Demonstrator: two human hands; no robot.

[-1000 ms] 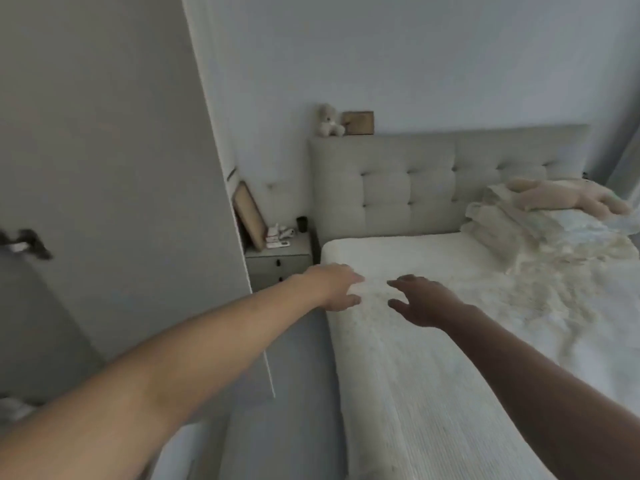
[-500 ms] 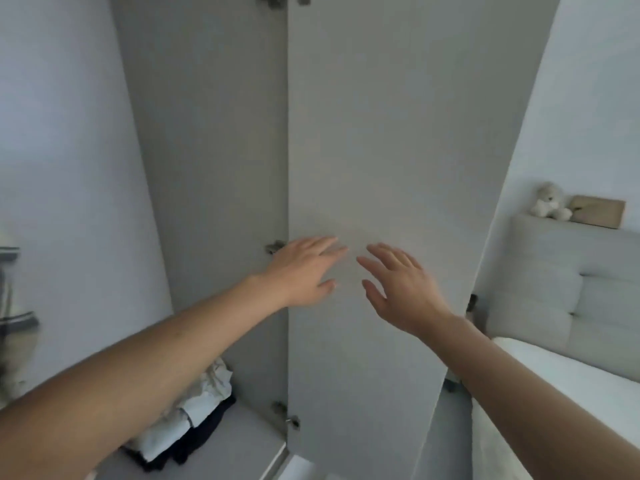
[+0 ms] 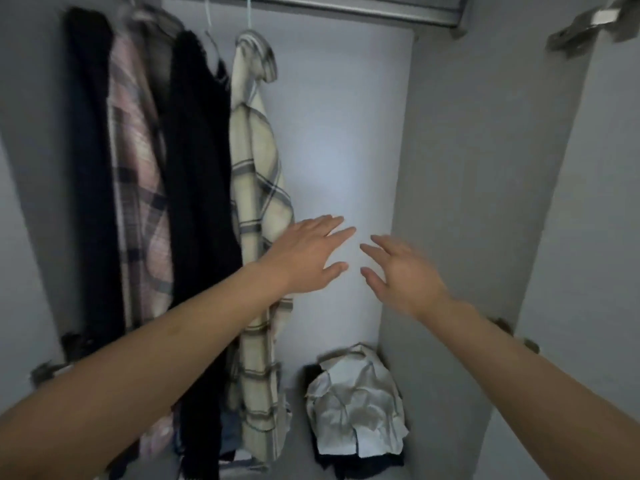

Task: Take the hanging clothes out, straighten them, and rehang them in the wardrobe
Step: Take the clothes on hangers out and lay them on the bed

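Open wardrobe (image 3: 346,133), seen from the head camera; places are given relative to the cream plaid shirt (image 3: 256,188).

Hands. The left hand (image 3: 308,258) is stretched out flat just right of the cream plaid shirt at about the shirt's mid-height, fingers straight and slightly spread, its grip apart and holding nothing; the left forearm crosses in front of the shirt's lower half. Whether the wrist touches the cloth cannot be told. The right hand (image 3: 401,271) is further right of the shirt, in front of the pale back wall, fingers loosely spread, its grip likewise apart and empty. The two hands are near each other but do not touch.

Hanging clothes, four counted. All hang from the rail (image 3: 346,6) above the shirt. The cream plaid shirt is the rightmost, on a pale hanger hook. Immediately left of it hangs a fuzzy black garment (image 3: 197,202); left of that a pink plaid shirt (image 3: 138,202); leftmost a dark garment (image 3: 90,168). Motion blur softens these.

Other contents. One crumpled white garment (image 3: 353,403) lies on dark folded cloth on the wardrobe floor, below and right of the shirt.
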